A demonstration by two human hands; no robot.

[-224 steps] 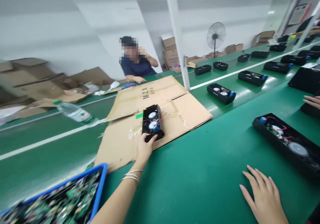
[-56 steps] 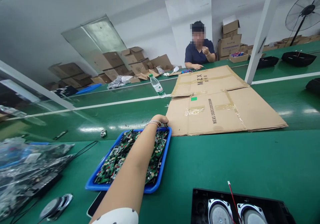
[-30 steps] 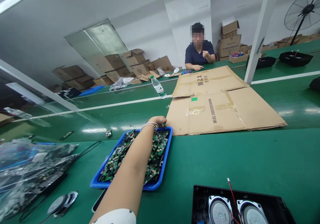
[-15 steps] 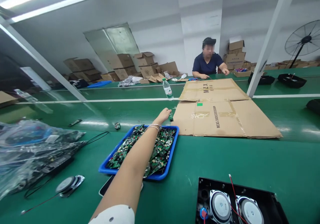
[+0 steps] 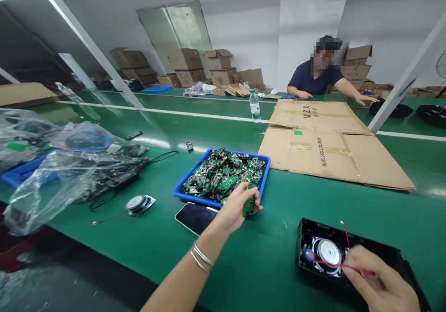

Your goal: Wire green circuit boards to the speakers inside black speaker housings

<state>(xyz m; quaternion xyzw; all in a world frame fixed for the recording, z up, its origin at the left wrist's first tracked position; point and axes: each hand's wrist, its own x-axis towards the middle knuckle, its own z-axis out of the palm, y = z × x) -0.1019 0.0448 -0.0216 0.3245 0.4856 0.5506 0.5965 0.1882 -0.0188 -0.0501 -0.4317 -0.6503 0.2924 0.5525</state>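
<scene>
My left hand (image 5: 240, 206) is closed on a small green circuit board (image 5: 249, 204), held just over the near right edge of a blue tray (image 5: 177, 194). Many similar circuit boards (image 5: 223, 175) are heaped in that tray. At the lower right, my right hand (image 5: 379, 279) pinches a red wire (image 5: 332, 264) above a black speaker housing (image 5: 302, 242). A round silver speaker (image 5: 328, 252) sits inside the housing, with a blue-and-red part beside it. My right hand covers the second speaker. A thin wire with a white connector (image 5: 342, 224) sticks up there.
A phone (image 5: 195, 216) lies by the tray. A loose speaker (image 5: 139, 204) and plastic bags (image 5: 69, 172) are on the left. Flattened cardboard (image 5: 331, 156) and a water bottle (image 5: 255, 107) lie beyond. Across the bench sits a co-worker (image 5: 315, 79), one arm stretched towards black housings.
My left hand has drawn back towards me from beyond the tray, with the circuit board. My right hand has come into view over the housing. The co-worker's arm has stretched out to the right.
</scene>
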